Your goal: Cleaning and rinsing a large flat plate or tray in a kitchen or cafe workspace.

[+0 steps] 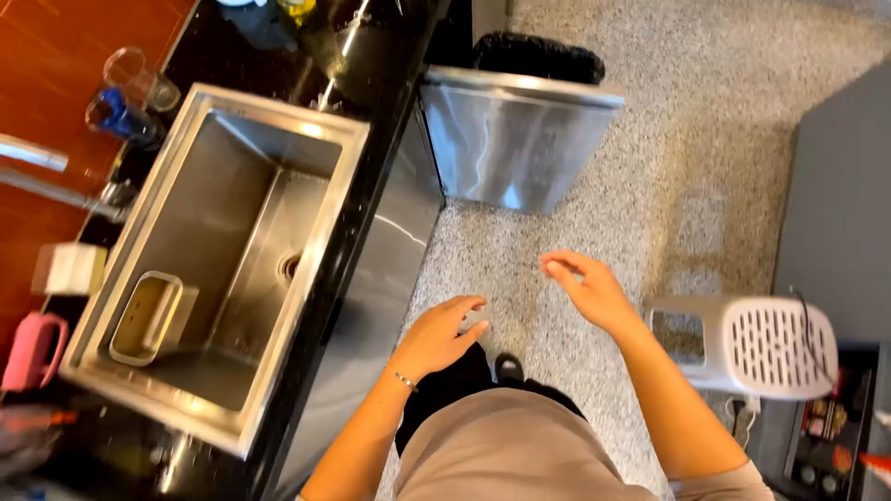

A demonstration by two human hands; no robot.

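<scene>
My left hand [436, 336] hangs in front of me over the speckled floor, fingers loosely apart, holding nothing; a thin bracelet sits on its wrist. My right hand [585, 286] is raised a little further out, fingers spread, also holding nothing. Both hands are near the steel front of the counter cabinet [371, 306] and touch nothing. To the left lies a steel sink [320, 223] set in a black countertop, with a small metal container [148, 317] in its basin.
A steel bin [510, 139] with a black liner stands ahead on the floor. A white slotted stool [752, 343] sits at my right. Two glasses [130, 93], a tap [56, 186] and a pink mug [32, 351] lie beside the sink. A grey cabinet [835, 204] is far right.
</scene>
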